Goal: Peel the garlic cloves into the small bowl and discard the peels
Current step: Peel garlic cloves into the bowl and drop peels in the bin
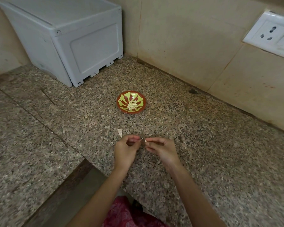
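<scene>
A small red bowl (121, 106) with a green pattern sits on the granite counter and holds several peeled garlic cloves (132, 106). Nearer to me, my left hand (125, 150) and my right hand (162, 149) meet fingertip to fingertip just above the counter. Between them they pinch a small garlic clove (144, 141), mostly hidden by the fingers. One unpeeled clove (120, 132) lies on the counter just left of and beyond my left hand.
A grey plastic box (69, 40) stands in the back left corner. A white wall socket (272, 35) is on the tiled wall at right. Small peel scraps (184, 143) lie right of my hands. The granite counter's edge (88, 158) drops off at lower left.
</scene>
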